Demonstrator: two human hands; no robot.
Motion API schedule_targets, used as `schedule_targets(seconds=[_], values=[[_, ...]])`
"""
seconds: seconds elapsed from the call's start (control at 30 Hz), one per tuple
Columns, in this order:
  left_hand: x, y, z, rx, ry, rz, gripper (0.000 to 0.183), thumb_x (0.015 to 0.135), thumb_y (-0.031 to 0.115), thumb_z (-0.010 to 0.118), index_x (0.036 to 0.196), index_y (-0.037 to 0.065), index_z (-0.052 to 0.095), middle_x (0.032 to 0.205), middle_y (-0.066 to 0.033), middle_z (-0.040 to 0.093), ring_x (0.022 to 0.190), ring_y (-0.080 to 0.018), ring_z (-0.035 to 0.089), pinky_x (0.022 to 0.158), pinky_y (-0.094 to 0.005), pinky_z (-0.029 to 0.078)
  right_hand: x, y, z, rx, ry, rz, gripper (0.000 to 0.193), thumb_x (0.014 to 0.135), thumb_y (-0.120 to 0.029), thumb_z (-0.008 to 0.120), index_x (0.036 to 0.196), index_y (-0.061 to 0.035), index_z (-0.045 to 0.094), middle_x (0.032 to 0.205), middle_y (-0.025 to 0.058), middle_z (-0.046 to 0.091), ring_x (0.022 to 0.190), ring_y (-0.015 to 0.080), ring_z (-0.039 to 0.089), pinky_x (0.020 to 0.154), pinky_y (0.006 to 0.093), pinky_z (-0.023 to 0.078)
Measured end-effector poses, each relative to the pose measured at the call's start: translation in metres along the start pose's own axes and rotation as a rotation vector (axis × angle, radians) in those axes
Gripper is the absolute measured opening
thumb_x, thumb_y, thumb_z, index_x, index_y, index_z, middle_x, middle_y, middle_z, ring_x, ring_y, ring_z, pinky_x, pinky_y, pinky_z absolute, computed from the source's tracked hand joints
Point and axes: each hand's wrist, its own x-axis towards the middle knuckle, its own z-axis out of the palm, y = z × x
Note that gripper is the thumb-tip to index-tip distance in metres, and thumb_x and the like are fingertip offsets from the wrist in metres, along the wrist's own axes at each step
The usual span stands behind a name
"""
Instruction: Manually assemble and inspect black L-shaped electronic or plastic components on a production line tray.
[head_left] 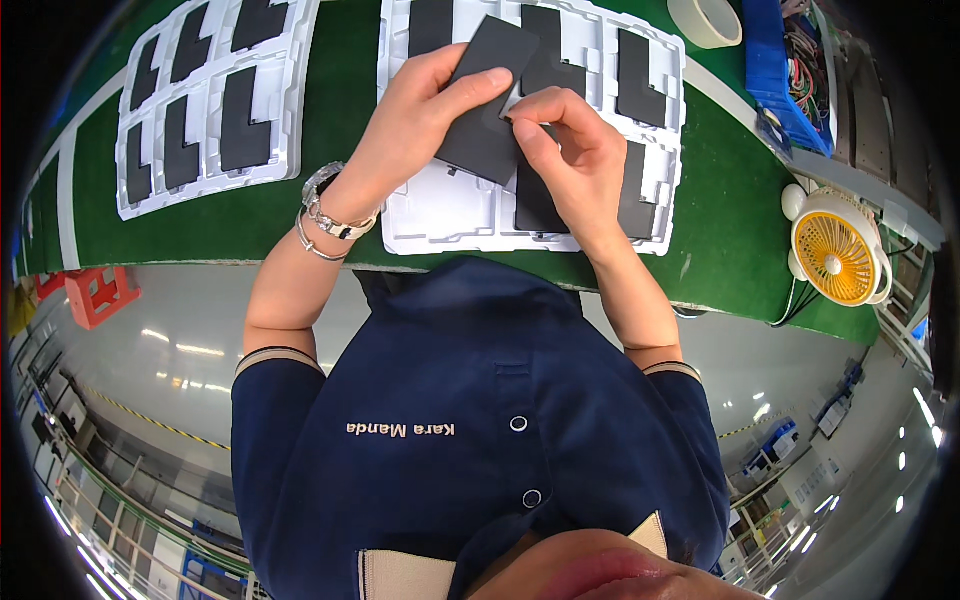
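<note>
A flat black L-shaped piece (482, 130) is held tilted above a white moulded tray (425, 228). My left hand (420, 118) grips it from the left side, thumb lying on top and fingers beneath. At the piece's right edge, near its inner corner, my right hand (572, 155) has thumb and forefinger pinched together. A small pale bit shows at those fingertips, too small to make out. Several similar black pieces (640, 80) sit in the tray's pockets around and partly behind my hands. The pocket below my left hand shows bare white plastic.
A second white tray (293, 110) holding several black L-shaped pieces lies to the left on the green table (345, 235). At right are a tape roll (708, 22), a blue bin (800, 125) with wires and a yellow-and-white fan (838, 258). A red stool (100, 297) stands beyond the table's edge.
</note>
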Motion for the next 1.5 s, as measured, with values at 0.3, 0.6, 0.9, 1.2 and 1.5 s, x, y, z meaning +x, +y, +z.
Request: schedule_targets(seconds=[0.3, 0.6, 0.9, 1.2, 1.5], values=[[0.0, 0.003, 0.0, 0.06, 0.033, 0.0, 0.026, 0.093, 0.027, 0.061, 0.092, 0.0, 0.061, 0.077, 0.0028, 0.061, 0.067, -0.0027, 0.053, 0.058, -0.0195, 0.043, 0.004, -0.011, -0.002, 0.098, -0.014, 0.216, 0.018, 0.092, -0.015, 0.063, 0.084, 0.0005, 0.061, 0.074, -0.0016, 0.061, 0.071, 0.005, 0.054, 0.065, 0.0207, 0.042], [-0.001, -0.002, 0.002, 0.172, 0.015, 0.095, 0.032, 0.093, 0.031, 0.063, 0.087, -0.001, 0.059, 0.07, 0.0015, 0.058, 0.062, -0.0046, 0.049, 0.055, -0.0223, 0.04, 0.002, -0.006, -0.003, 0.179, -0.042, 0.336, 0.019, 0.092, -0.016, 0.064, 0.08, -0.0024, 0.059, 0.069, -0.0062, 0.053, 0.064, 0.0013, 0.042, 0.057, 0.0197, 0.033], [-0.001, -0.005, 0.001, 0.364, 0.02, 0.144, 0.033, 0.092, 0.032, 0.063, 0.089, -0.001, 0.06, 0.068, -0.0016, 0.058, 0.06, -0.0072, 0.05, 0.055, -0.0247, 0.041, 0.003, -0.002, -0.004, 0.15, -0.073, 0.33, 0.02, 0.091, -0.016, 0.065, 0.078, -0.0032, 0.058, 0.067, -0.006, 0.051, 0.063, 0.0015, 0.041, 0.056, 0.0199, 0.032], [0.002, -0.003, -0.002, 0.066, 0.092, 0.11, 0.026, 0.095, 0.027, 0.059, 0.098, 0.001, 0.061, 0.08, 0.0015, 0.061, 0.07, -0.0045, 0.053, 0.064, -0.0225, 0.044, 0.008, 0.0, -0.019, 0.068, -0.13, 0.368, 0.018, 0.086, -0.014, 0.07, 0.084, -0.0022, 0.056, 0.069, -0.0054, 0.053, 0.068, 0.0023, 0.048, 0.062, 0.0201, 0.039], [-0.002, -0.008, 0.008, -0.028, -0.387, -0.145, 0.03, 0.091, 0.025, 0.066, 0.105, -0.001, 0.062, 0.086, 0.0001, 0.063, 0.076, -0.0041, 0.056, 0.069, -0.0197, 0.045, 0.012, -0.009, -0.031, 0.088, 0.029, 0.304, 0.015, 0.088, -0.007, 0.066, 0.1, -0.0001, 0.064, 0.084, -0.0012, 0.065, 0.075, 0.0039, 0.056, 0.07, 0.0188, 0.044]])
